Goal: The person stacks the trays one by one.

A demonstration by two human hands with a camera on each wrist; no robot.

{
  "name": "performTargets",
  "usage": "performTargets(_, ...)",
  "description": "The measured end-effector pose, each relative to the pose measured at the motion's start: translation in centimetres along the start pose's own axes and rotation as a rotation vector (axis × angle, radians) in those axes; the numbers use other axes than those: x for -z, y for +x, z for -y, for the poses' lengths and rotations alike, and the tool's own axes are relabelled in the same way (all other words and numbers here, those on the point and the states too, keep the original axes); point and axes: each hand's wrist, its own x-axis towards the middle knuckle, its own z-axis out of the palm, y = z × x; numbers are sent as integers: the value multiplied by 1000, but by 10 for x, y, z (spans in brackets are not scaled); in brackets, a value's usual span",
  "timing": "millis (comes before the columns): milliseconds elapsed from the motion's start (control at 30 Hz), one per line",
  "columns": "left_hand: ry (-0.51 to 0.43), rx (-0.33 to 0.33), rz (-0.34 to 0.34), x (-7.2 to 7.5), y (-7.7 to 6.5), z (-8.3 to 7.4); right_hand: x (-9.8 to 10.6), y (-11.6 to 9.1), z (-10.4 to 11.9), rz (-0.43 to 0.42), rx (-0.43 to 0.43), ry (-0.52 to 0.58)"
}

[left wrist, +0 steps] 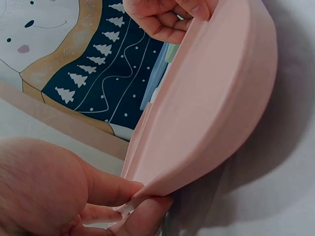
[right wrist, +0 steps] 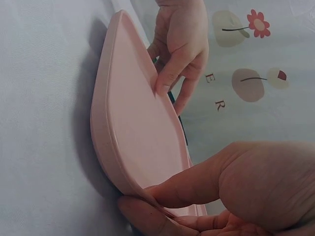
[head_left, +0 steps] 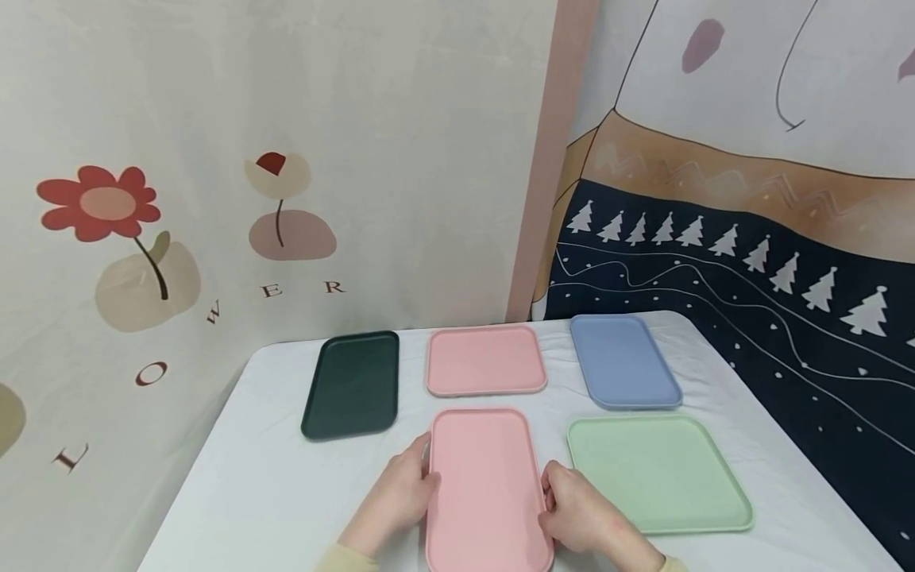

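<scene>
A pink rectangular tray point(head_left: 486, 492) lies lengthwise at the front of the table, between my two hands. My left hand point(head_left: 396, 492) pinches its left rim, thumb on the upper side and fingers underneath. On the opposite long side, my right hand point(head_left: 577, 508) grips the rim with curled fingers. The left wrist view shows the tray point(left wrist: 206, 93) with a shadow beneath its near end, and the left hand point(left wrist: 49, 184) at its edge. From the right wrist, the tray point(right wrist: 140, 118) also shows a shadow below its rim, with the right hand point(right wrist: 266, 191) pinching it.
Behind it lies a second pink tray point(head_left: 486, 361), with a dark green tray point(head_left: 353, 385) to the left and a blue tray point(head_left: 625, 361) to the right. A light green tray point(head_left: 661, 473) lies beside my right hand. Printed curtains point(head_left: 429, 159) hang behind the white-covered table point(head_left: 243, 477).
</scene>
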Motion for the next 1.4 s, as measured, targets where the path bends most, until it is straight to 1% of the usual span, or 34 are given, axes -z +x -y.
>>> performTargets(167, -3, 5, -1, -1, 0, 0, 1, 0, -1, 12, -8, -8)
performTargets(300, -21, -1, 12, -3, -1, 1, 2, 0, -1, 23, -21, -7)
performTargets(533, -47, -7, 25, -5, -1, 4, 2, 0, 0, 13, -21, -13)
performTargets(767, 1, -18, 7, -5, -1, 5, 2, 0, 0, 22, -34, -2)
performTargets(900, 14, -29, -5, -5, -1, 6, 2, 0, 1, 29, -43, 5)
performTargets(1167, 34, -18, -19, -6, 1, 5, 3, -1, -1, 24, -38, 35)
performTargets(1267, 19, -20, -20, -6, 0, 5, 4, -2, -1, 20, -43, 52)
performTargets(1400, -22, -24, -8, -5, -1, 7, 4, -2, -1, 11, -57, 62)
